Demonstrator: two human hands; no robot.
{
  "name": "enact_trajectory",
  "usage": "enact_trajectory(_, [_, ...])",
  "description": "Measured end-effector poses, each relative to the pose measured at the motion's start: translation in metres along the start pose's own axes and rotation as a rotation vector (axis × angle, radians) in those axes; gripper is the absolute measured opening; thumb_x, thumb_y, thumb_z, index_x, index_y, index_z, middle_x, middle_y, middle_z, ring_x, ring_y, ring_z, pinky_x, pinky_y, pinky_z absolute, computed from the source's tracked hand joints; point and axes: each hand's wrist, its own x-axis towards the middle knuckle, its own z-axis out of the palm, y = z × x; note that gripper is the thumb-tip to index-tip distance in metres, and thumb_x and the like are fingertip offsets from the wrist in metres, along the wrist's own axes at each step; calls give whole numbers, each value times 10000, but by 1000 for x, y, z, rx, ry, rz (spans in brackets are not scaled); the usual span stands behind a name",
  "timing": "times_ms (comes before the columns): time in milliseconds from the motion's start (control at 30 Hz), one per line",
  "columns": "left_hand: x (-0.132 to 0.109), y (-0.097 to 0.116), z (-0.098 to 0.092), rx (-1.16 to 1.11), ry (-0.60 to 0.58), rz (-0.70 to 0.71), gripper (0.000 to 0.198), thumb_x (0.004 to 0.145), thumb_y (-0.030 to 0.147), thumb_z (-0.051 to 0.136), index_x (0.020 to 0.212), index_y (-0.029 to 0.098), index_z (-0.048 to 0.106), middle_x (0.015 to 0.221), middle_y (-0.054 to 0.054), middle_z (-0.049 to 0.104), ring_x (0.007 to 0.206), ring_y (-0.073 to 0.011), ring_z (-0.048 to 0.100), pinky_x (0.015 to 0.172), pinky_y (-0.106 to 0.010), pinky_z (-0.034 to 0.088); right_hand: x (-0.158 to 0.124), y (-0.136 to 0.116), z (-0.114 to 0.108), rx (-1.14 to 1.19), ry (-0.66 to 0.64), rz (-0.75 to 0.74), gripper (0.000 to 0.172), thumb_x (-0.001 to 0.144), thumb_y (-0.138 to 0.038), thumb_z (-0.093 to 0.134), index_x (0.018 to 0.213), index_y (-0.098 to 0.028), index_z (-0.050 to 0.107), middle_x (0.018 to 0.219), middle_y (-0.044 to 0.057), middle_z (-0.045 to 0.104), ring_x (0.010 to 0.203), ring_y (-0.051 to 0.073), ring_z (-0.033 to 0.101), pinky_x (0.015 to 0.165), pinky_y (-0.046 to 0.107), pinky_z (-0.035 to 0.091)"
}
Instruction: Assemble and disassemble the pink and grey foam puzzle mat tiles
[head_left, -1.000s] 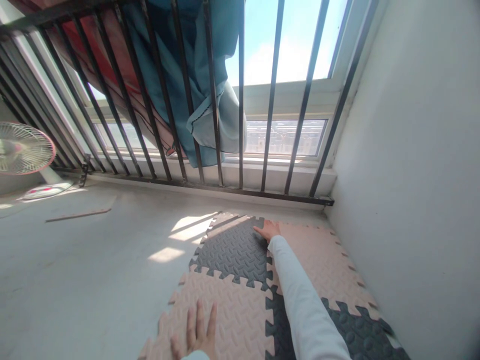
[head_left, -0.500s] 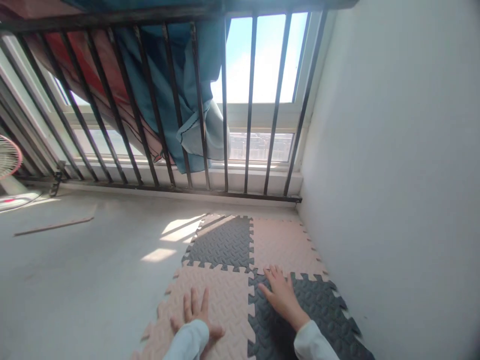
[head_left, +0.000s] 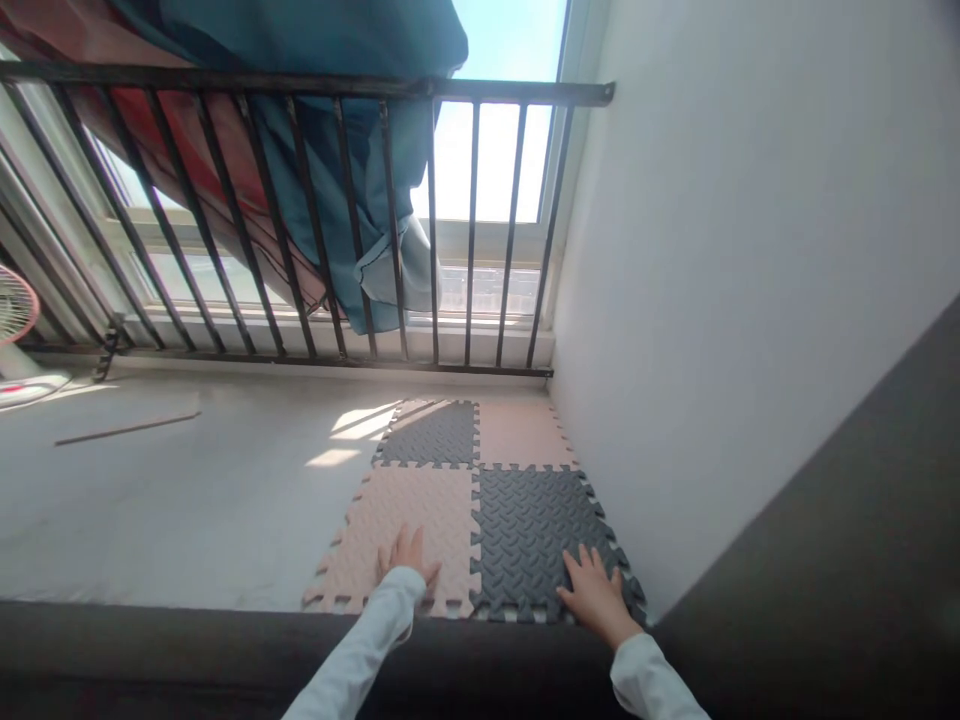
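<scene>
Two pink and two dark grey interlocking foam mat tiles lie joined in a checker pattern on a pale ledge. My left hand (head_left: 408,556) rests with fingers apart on the near pink foam tile (head_left: 427,500). My right hand (head_left: 597,594) lies spread on the near dark grey foam tile (head_left: 525,530), by its front right corner. Behind them are the far dark grey foam tile (head_left: 439,435), partly sunlit, and the far pink foam tile (head_left: 521,435). Neither hand holds anything.
A black metal railing (head_left: 345,360) crosses the back, with blue and red cloth (head_left: 315,200) behind it at a window. A white wall (head_left: 712,250) borders the tiles on the right. On the left are a thin stick (head_left: 127,429) and a pink-rimmed fan (head_left: 16,305).
My right hand has moved from the seam between the right-hand tiles toward the near front corner. The view has pulled back, showing the ledge's front edge. My left hand still touches the pink tile.
</scene>
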Motion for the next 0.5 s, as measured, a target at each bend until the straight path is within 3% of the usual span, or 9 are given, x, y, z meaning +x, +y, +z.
enact_trajectory(133, [-28, -20, -4, 39, 45, 56, 648, 724, 459, 457, 1314, 222, 328, 1428, -86, 243, 1297, -258, 206, 1034, -505, 166, -3, 0, -3, 31, -8, 19, 588, 778, -372, 442, 1317, -172, 322, 1365, 152, 327, 1257, 281, 277, 975, 526, 258])
enact_trajectory(233, [-37, -30, -9, 58, 74, 111, 654, 720, 508, 439, 1285, 185, 380, 1365, -119, 360, 1246, -267, 306, 1019, -472, 221, -4, -8, -7, 43, 18, -14, 565, 798, -387, 421, 1306, -154, 337, 1336, 160, 367, 1230, 251, 331, 979, 472, 282])
enact_trajectory(333, [-41, -33, -12, 93, 18, 163, 632, 689, 532, 473, 1207, 170, 473, 1268, -144, 465, 1161, -276, 413, 964, -440, 314, -2, -16, -13, 19, 10, 15, 597, 779, -426, 453, 1300, -155, 347, 1329, 173, 368, 1231, 279, 321, 956, 471, 302])
enact_trajectory(500, [-37, -31, -16, 151, -54, 212, 645, 607, 459, 604, 1177, 178, 495, 1265, -155, 457, 1151, -296, 424, 942, -436, 352, 7, -19, -22, -13, -23, 111, 665, 731, -479, 510, 1275, -121, 373, 1272, 235, 411, 1166, 325, 401, 878, 452, 352])
